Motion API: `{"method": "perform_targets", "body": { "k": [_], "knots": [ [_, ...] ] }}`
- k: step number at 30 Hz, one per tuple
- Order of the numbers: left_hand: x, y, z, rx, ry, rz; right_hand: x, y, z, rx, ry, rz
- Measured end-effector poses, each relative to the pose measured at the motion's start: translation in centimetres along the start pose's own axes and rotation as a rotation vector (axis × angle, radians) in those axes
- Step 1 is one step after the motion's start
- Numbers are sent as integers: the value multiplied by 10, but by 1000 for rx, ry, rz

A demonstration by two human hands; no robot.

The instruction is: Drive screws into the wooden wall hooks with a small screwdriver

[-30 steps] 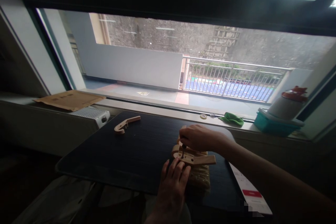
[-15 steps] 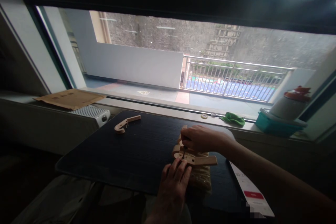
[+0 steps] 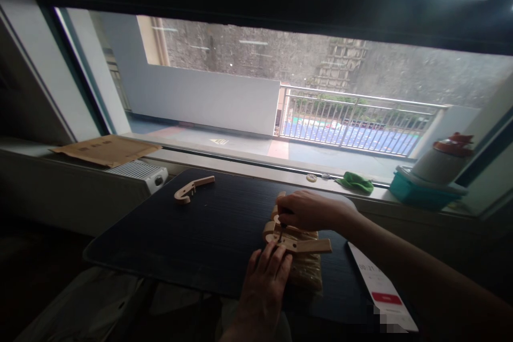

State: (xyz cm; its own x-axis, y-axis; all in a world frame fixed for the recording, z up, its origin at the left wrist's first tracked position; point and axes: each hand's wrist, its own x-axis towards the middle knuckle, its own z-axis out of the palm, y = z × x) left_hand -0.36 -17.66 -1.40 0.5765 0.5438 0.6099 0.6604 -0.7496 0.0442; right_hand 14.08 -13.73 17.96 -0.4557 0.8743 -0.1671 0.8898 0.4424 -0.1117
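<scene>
My right hand [image 3: 298, 208] is closed round the dark handle of a screwdriver [image 3: 281, 232]. Its thin shaft points down at a wooden hook [image 3: 310, 246] with a curled left end and dark holes. From the near side, my left hand [image 3: 266, 278] holds this hook down with bent fingers, fingertips against its edge. Under the hook lies a bundle in clear plastic wrap [image 3: 310, 272]. Further pale wooden pieces sit just behind, partly covered by my right hand. Another wooden hook [image 3: 186, 191], with small screws or pegs sticking out, lies at the table's far left.
The dark table [image 3: 160, 240] stands against a window sill. A phone [image 3: 380, 283] showing a timer lies at its right edge. On the sill are a green cloth [image 3: 356, 182], a teal box [image 3: 419, 189] with a grey bottle [image 3: 444, 159] on it, and a brown envelope [image 3: 108, 150].
My right hand has shifted very slightly while keeping its grip on the screwdriver. The left hand and the hook stay in place.
</scene>
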Motion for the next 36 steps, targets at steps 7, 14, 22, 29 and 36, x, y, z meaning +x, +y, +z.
{"method": "perform_targets", "body": {
  "k": [7, 14, 22, 29, 36],
  "knots": [
    [1, -1, 1, -8, -16, 5, -2, 3, -9, -55, -37, -38],
    [4, 1, -2, -24, -30, -18, -2, 3, -4, -22, -7, -20],
    [5, 1, -3, -22, -38, -19, -1, 6, -9, -48, -13, -60],
    [4, 2, -2, -54, -47, -41, -1, 2, -4, -6, 36, -28],
    [4, 2, -3, -58, -85, -47, 0, 0, -7, -81, 13, -23]
  ]
}}
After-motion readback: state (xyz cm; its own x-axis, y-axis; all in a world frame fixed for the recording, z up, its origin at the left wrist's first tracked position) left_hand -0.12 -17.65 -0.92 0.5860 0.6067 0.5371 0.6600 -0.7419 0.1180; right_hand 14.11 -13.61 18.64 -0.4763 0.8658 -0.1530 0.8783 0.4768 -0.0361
